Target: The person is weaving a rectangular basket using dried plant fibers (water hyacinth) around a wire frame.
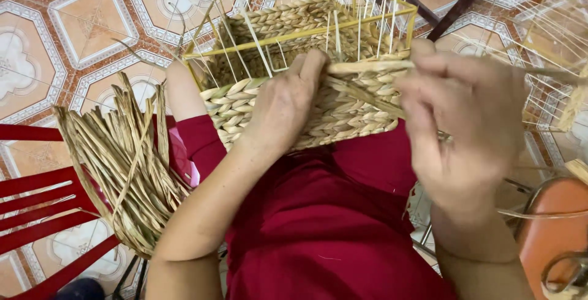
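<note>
A half-woven basket [306, 30] on a yellow wire frame rests on my lap, its lower part covered in braided straw. My left hand [288, 101] presses on the near woven wall, with the thumb up at the top row. My right hand [462, 116] pinches a flat straw strand [367, 66] that runs along the top of the weave towards the left thumb. Thin pale uprights stick up from the frame above the weave.
A bundle of dried straw strands [125, 165] lies on a red slatted chair [37, 214] at my left. Another wire frame [551, 37] stands at the right, an orange stool [551, 232] below it. The floor is patterned tile, with dark chair legs [456, 3] at the top.
</note>
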